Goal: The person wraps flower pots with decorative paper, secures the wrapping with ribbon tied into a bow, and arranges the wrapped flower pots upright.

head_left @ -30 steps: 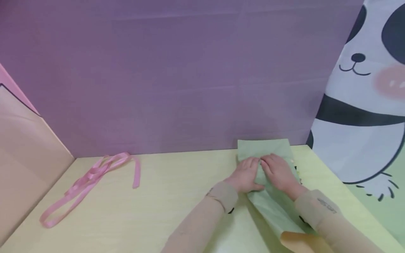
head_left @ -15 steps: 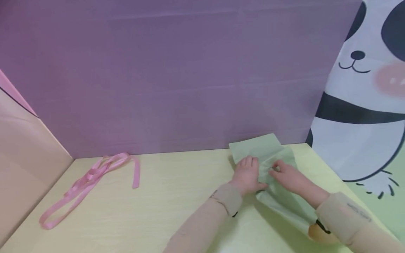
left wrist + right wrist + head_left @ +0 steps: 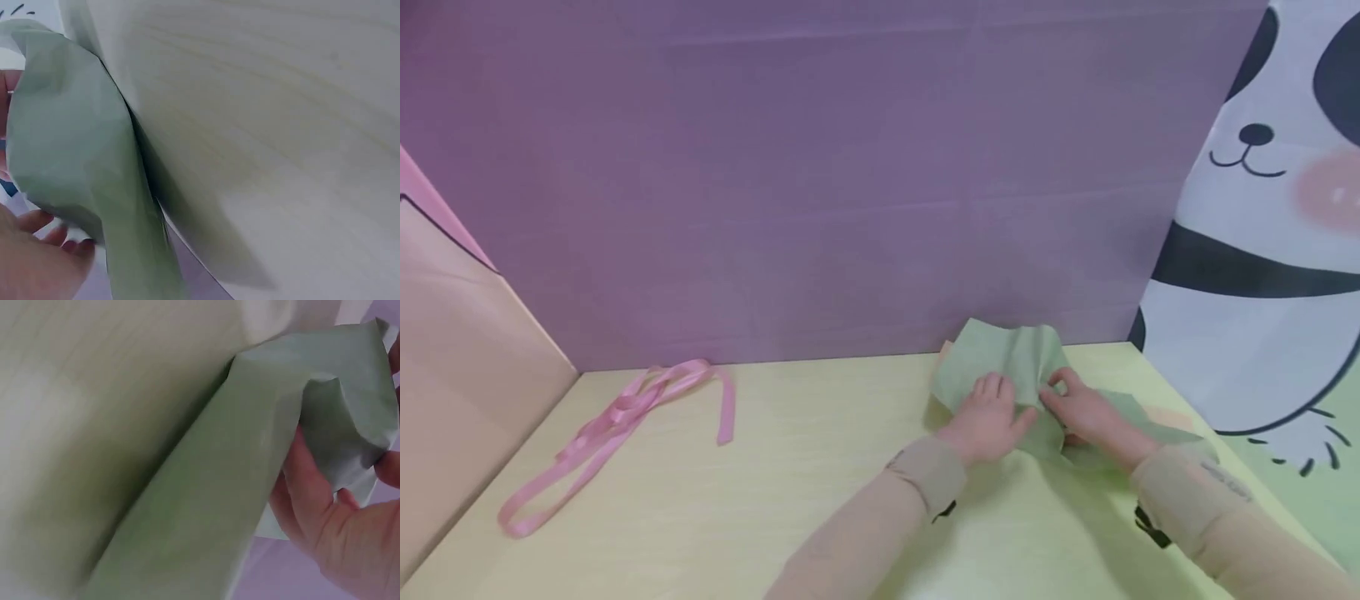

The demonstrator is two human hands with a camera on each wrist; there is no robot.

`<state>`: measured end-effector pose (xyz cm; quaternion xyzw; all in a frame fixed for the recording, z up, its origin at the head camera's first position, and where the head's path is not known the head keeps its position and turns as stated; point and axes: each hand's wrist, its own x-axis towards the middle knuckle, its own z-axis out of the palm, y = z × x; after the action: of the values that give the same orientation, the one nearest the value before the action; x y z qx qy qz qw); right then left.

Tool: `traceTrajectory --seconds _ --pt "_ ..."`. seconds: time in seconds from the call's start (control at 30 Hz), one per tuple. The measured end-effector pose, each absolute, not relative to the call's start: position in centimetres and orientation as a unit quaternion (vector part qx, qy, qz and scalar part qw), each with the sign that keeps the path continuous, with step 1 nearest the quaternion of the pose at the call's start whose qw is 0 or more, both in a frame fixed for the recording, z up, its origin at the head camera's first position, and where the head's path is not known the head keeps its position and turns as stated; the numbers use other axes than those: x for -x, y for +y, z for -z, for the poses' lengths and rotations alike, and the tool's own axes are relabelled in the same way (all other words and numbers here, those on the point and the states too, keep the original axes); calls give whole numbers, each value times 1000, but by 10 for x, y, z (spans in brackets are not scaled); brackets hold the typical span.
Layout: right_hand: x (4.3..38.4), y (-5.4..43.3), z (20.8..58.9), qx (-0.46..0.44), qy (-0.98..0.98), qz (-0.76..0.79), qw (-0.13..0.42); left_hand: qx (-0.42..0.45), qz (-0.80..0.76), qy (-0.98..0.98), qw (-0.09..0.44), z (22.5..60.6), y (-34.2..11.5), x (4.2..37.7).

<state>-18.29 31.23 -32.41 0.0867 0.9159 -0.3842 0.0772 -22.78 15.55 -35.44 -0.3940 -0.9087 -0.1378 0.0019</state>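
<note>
A sheet of green wrapping paper [image 3: 966, 358], bent and creased, lies at the back right of the table; its peach underside peeks out at the edges. Over its near left part rests my left hand [image 3: 988, 427], fingers extended and thumb spread to the right. My right hand [image 3: 1084, 415] pinches a raised fold between thumb and fingers. In the right wrist view, the right hand [image 3: 350, 534] has fingers beneath a long fold of the paper [image 3: 206, 469]. The left wrist view shows the left hand [image 3: 37, 262] beside the paper [image 3: 69, 119]. Whatever lies under the paper is hidden.
A looped pink ribbon [image 3: 625, 417] lies on the left of the pale wooden table [image 3: 805, 467]. A purple backdrop [image 3: 850, 183] stands along the back edge. A panda-printed panel [image 3: 1262, 333] borders the right side, and a beige panel [image 3: 452, 358] the left.
The paper's near end has swung right and back, under the right forearm. Its far part has bunched up and shifted left. The right hand has gone from lying on the paper to pinching it.
</note>
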Motion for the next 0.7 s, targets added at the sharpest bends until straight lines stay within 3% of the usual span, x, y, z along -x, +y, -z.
traceTrajectory --seconds 0.13,0.37,0.7 --pt "187 313 331 -101 904 408 71 367 192 -910 -1 354 156 234" --pt "195 305 341 -124 910 391 61 388 107 -913 65 353 158 245" --pt "193 304 342 -136 923 356 50 383 162 -908 -47 352 158 250"
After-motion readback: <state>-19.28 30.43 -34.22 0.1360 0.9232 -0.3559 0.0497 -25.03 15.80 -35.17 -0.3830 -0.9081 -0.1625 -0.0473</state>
